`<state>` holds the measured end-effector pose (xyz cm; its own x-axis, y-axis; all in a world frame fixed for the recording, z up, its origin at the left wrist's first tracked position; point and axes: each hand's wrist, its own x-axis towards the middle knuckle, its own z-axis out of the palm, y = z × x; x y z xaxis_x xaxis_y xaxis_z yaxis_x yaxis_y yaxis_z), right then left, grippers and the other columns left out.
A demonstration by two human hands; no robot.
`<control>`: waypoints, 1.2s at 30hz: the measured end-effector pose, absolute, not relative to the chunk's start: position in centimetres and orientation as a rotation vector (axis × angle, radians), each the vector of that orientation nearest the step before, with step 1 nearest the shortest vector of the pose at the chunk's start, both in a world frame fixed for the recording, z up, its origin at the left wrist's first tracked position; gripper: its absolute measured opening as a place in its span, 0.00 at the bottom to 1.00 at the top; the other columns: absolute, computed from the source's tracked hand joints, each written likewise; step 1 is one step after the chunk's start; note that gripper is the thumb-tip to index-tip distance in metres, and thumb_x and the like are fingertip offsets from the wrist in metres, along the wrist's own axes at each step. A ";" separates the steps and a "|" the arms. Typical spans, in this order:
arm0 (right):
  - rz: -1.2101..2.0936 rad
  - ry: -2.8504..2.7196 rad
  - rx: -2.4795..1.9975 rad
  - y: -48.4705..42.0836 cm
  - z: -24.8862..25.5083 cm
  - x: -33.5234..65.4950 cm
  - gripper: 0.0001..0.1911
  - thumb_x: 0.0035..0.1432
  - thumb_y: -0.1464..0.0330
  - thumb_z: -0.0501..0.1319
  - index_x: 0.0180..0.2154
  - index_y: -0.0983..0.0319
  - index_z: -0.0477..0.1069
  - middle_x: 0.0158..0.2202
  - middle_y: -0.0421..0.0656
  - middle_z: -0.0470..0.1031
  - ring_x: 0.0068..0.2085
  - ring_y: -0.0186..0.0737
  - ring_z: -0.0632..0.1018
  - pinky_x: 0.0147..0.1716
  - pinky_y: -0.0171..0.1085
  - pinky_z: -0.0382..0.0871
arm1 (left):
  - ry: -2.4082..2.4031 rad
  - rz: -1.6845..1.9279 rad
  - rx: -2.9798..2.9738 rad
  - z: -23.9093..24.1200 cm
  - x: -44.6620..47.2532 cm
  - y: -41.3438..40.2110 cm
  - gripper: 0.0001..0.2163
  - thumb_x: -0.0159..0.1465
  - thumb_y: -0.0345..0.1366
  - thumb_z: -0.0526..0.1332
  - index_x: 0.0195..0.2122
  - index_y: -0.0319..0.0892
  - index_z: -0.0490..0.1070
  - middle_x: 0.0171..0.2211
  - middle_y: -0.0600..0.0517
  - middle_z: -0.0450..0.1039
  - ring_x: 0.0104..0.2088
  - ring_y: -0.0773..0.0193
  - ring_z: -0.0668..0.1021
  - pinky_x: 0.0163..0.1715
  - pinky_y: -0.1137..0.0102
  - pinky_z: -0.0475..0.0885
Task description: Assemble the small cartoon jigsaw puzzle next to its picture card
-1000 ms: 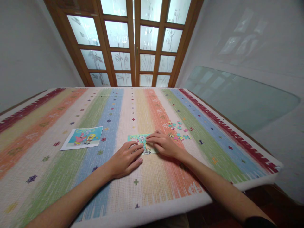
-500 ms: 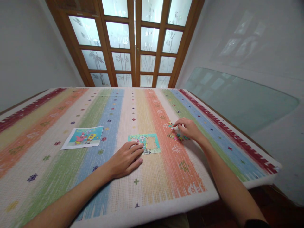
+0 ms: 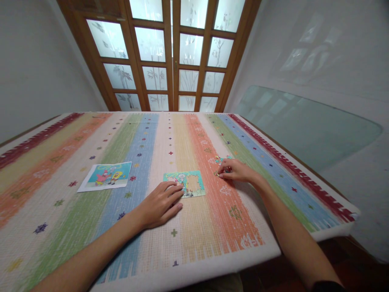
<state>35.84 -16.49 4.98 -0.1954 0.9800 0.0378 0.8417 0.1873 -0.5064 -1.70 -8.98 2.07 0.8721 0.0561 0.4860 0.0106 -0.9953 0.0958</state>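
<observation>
My left hand (image 3: 162, 205) lies flat, fingers stretched out, with its fingertips on the left part of a partly assembled jigsaw puzzle (image 3: 199, 184). The puzzle's frame and several cartoon figures show, and a gap right of its middle bares the backing; my fingers hide its lower left. To the right, my right hand (image 3: 235, 170) is over a heap of loose puzzle pieces (image 3: 219, 159), hiding most of them. Its thumb and forefinger are pinched at the heap's near left edge on a small puzzle piece (image 3: 216, 174), largely covered by the fingertips.
A printed reference picture (image 3: 106, 176) of the cartoon figures lies to the left of the puzzle. A striped cloth (image 3: 146, 154) covers the table. Beyond the far edge stand wood-framed glass doors (image 3: 173, 56), and a glass panel (image 3: 304, 121) is on the right.
My right hand has moved slightly left and nearer to me, from the heap's far side to its near left edge, its fingers now pinched. The left hand has stayed on the puzzle.
</observation>
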 end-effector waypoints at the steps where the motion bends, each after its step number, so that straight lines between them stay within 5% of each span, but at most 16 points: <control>1: 0.552 -2.111 -1.711 -16.4 4.8 35.9 0.07 0.60 0.64 0.67 0.32 0.60 0.80 0.31 0.43 0.77 0.31 0.37 0.73 0.33 0.36 0.65 | 0.055 0.761 2.955 2.1 -1.7 -9.0 0.13 0.75 0.36 0.54 0.56 0.39 0.70 0.55 0.42 0.76 0.57 0.50 0.74 0.56 0.51 0.72; 11: 0.694 -1.979 -1.707 -16.2 4.0 35.6 0.06 0.59 0.66 0.67 0.31 0.60 0.72 0.29 0.41 0.75 0.30 0.37 0.72 0.32 0.36 0.65 | 0.053 0.745 2.949 2.0 -1.6 -8.9 0.13 0.75 0.36 0.53 0.56 0.38 0.70 0.54 0.41 0.75 0.57 0.49 0.73 0.56 0.52 0.72; 16: 0.686 -1.916 -1.634 -15.9 4.3 32.9 0.05 0.63 0.67 0.63 0.36 0.61 0.76 0.31 0.43 0.79 0.32 0.38 0.75 0.32 0.37 0.66 | 0.062 0.749 2.929 2.2 -1.6 -9.0 0.13 0.75 0.37 0.53 0.55 0.39 0.70 0.54 0.42 0.76 0.57 0.50 0.73 0.57 0.53 0.71; 24: 0.603 -2.039 -1.433 -16.0 3.6 25.7 0.08 0.67 0.71 0.62 0.42 0.58 0.81 0.40 0.45 0.81 0.40 0.41 0.79 0.43 0.41 0.72 | 0.088 0.736 2.923 2.1 -1.6 -9.1 0.13 0.75 0.37 0.54 0.55 0.40 0.72 0.54 0.42 0.76 0.57 0.49 0.73 0.57 0.52 0.71; 36: 0.244 -2.037 -1.381 -15.8 2.1 23.4 0.07 0.67 0.72 0.63 0.45 0.63 0.78 0.41 0.50 0.79 0.45 0.45 0.77 0.46 0.44 0.71 | 0.093 0.742 2.911 1.9 -1.6 -9.1 0.13 0.75 0.38 0.54 0.55 0.40 0.71 0.55 0.42 0.76 0.58 0.50 0.73 0.57 0.52 0.70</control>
